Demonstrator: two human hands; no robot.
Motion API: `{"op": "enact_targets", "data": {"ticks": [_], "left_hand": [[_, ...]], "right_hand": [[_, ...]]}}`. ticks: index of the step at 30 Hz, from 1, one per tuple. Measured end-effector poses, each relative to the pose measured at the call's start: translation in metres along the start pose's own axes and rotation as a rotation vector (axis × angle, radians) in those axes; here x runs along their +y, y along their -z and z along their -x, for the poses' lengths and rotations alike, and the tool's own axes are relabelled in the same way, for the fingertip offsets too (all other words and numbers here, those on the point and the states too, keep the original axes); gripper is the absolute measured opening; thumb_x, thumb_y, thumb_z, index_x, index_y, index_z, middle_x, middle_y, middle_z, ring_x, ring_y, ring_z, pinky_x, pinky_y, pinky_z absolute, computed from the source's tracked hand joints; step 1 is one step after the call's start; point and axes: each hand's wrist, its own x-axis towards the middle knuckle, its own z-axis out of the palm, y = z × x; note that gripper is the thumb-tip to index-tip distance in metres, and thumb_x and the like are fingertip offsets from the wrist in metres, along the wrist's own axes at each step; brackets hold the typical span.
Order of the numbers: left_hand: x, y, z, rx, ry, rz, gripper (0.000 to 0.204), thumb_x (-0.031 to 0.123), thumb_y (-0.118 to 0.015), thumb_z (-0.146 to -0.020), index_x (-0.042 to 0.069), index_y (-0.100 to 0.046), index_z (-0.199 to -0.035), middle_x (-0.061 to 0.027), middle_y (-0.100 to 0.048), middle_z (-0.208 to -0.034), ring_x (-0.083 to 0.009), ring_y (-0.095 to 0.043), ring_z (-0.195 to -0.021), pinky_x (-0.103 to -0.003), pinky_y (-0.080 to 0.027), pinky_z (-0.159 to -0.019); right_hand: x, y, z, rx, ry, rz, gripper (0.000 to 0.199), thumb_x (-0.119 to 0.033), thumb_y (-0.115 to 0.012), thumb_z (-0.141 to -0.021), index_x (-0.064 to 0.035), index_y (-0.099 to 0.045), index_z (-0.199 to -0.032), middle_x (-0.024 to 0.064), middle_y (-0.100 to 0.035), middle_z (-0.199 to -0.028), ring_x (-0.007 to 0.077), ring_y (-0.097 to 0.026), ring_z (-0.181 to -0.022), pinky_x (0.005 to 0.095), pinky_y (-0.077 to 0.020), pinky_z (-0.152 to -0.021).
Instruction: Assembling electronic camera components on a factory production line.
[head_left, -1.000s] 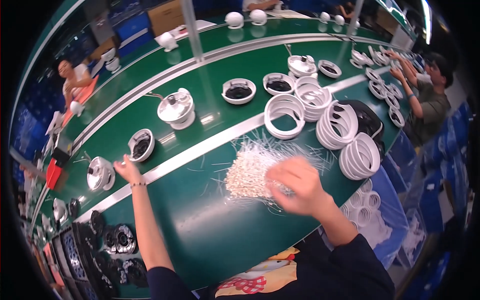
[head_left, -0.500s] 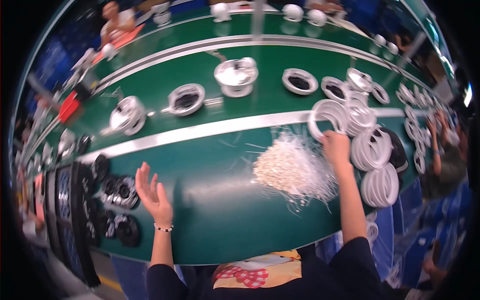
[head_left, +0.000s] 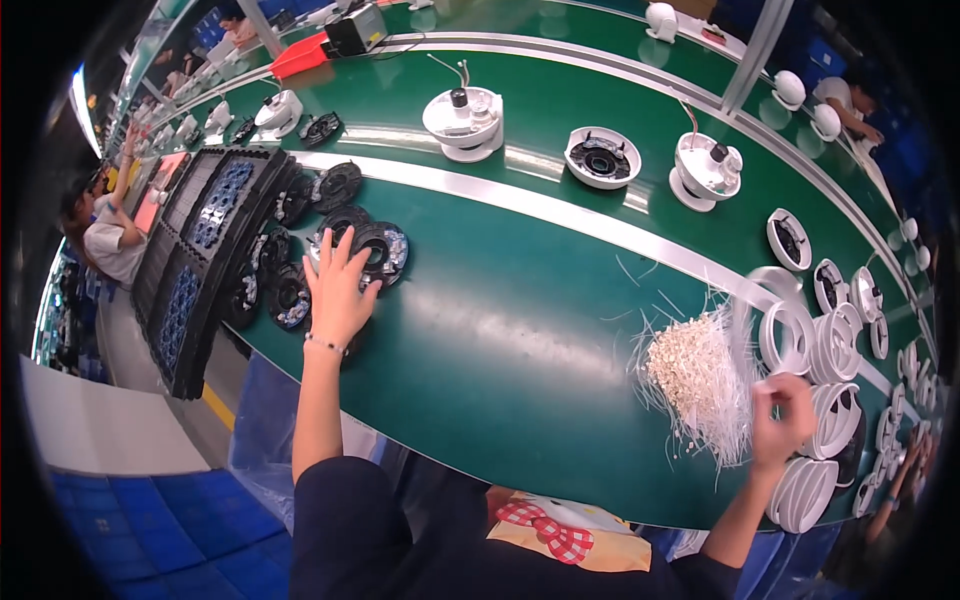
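Observation:
My left hand (head_left: 338, 288) lies spread, fingers apart, on a cluster of round black disc parts (head_left: 372, 246) at the left of the green table (head_left: 500, 330). My right hand (head_left: 783, 420) hovers at the near right edge of a heap of thin white plastic ties (head_left: 700, 378), fingers curled together; whether it pinches a tie is unclear. White ring housings (head_left: 822, 345) stand stacked right beside that hand.
Black trays (head_left: 190, 250) of parts sit left of the table. White dome housings (head_left: 462, 118) and an open round unit (head_left: 601, 157) ride the far belt lane. Other people work at the far left (head_left: 110, 235) and top right (head_left: 850, 100).
My view has swung left. My left hand has moved forward onto the black discs. My right hand has drawn back from the white rings to the near edge of the tie heap.

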Motion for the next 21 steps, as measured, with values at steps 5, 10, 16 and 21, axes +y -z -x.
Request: {"op": "enact_targets", "data": {"ticks": [5,10,16,21], "left_hand": [[0.01,-0.023,0.0,-0.106,-0.048,0.052,0.028,0.017,-0.064,-0.068,-0.002,-0.059,-0.089,-0.0164,-0.035,-0.128,-0.0383,-0.024,-0.122,-0.058,-0.021,-0.093],[0.083,-0.011,0.012,-0.161,-0.252,0.331,0.028,0.016,-0.063,-0.069,-0.004,-0.058,-0.088,-0.0225,-0.034,-0.127,-0.0436,-0.03,-0.117,-0.043,-0.031,-0.094],[0.106,-0.005,-0.008,-0.028,-0.138,0.447,0.05,0.022,-0.068,-0.067,-0.001,-0.05,-0.108,-0.018,-0.046,-0.117,-0.0333,-0.044,-0.106,-0.038,-0.037,-0.088],[0.129,-0.025,-0.013,-0.437,-0.116,0.639,0.05,0.021,-0.069,-0.064,-0.002,-0.052,-0.105,-0.0132,-0.059,-0.083,-0.0243,-0.058,-0.072,-0.033,-0.047,-0.066]], "right_hand": [[-0.067,-0.047,0.032,-0.337,0.302,-0.333,0.04,-0.032,-0.08,-0.051,-0.0056,-0.053,-0.066,0.0048,-0.055,-0.066,0.0183,-0.054,-0.057,0.0257,-0.045,-0.049],[-0.068,-0.067,0.077,-0.508,0.218,-0.427,0.036,-0.031,-0.074,-0.06,-0.005,-0.049,-0.064,0.0053,-0.053,-0.071,0.0186,-0.052,-0.058,0.0258,-0.0443,-0.049],[-0.084,-0.054,0.064,-0.617,0.134,-0.089,0.07,-0.047,-0.072,-0.053,-0.0054,-0.052,-0.106,0.0158,-0.045,-0.113,0.0237,-0.054,-0.083,0.0314,-0.0448,-0.066],[-0.116,-0.065,0.063,-0.981,0.11,-0.076,0.099,-0.057,-0.068,-0.051,-0.0038,-0.031,-0.126,0.0244,-0.017,-0.133,0.0433,-0.022,-0.118,0.0574,-0.0233,-0.09]]}}
